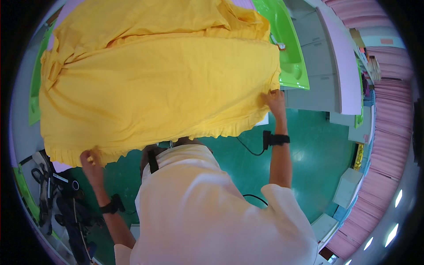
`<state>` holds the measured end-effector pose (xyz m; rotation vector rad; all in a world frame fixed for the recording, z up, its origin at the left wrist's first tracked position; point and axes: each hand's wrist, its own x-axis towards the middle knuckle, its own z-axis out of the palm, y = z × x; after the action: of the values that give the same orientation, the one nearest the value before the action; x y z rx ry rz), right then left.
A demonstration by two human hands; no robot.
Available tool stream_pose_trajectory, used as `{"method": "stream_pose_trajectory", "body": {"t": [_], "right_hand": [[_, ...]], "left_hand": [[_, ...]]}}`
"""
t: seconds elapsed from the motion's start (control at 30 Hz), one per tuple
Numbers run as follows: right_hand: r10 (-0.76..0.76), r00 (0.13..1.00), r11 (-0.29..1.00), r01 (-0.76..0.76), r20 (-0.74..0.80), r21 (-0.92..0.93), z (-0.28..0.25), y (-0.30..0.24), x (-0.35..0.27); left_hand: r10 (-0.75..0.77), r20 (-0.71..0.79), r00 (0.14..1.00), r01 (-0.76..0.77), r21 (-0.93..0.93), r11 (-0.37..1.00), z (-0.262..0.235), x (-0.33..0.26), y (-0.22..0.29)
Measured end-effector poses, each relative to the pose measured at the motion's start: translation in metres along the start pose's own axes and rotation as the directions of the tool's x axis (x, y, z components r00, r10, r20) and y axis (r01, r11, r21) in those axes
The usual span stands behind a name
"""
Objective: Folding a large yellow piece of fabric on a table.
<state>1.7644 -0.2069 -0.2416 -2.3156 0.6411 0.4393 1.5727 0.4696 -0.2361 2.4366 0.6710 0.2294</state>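
Note:
A large yellow cloth (159, 84) with a ruffled hem lies spread over the surface in front of me. Its far part is folded and bunched, and creases gather at its left side. With fingers pinched together, my left hand (92, 164) grips the ruffled edge at the near left corner. My right hand (275, 103) is closed on the cloth's right edge, higher up and farther from me. Between the two hands the near hem runs on a slant and hangs close to my waist. Most of the surface beneath is hidden by the cloth.
A bright green tray (292, 57) holding a small white item sits beyond the cloth's right edge. Grey drawers (320, 88) stand right of it. Dark bags and straps (66, 207) lie at lower left. A black cable (251, 148) hangs over the green floor (309, 154).

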Motion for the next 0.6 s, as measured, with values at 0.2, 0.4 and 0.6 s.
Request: {"method": "stream_pose_trajectory", "body": {"t": [0.2,0.4,0.6], "right_hand": [[-0.637,0.628,0.748,0.366,-0.447,-0.553,0.025,0.034,-0.011],[-0.312,0.829,0.95,0.277,-0.465,-0.143,-0.021,0.075,0.0],[-0.073,0.888,0.997,0.082,-0.454,-0.001,-0.013,0.091,0.007]], "left_hand": [[-0.078,-0.195,0.978,0.132,0.279,0.951,-0.044,0.027,-0.151],[-0.47,-0.225,0.854,0.475,-0.033,0.879,-0.052,0.092,-0.23],[-0.282,0.072,0.957,0.254,0.265,0.93,-0.067,0.126,-0.27]]}}
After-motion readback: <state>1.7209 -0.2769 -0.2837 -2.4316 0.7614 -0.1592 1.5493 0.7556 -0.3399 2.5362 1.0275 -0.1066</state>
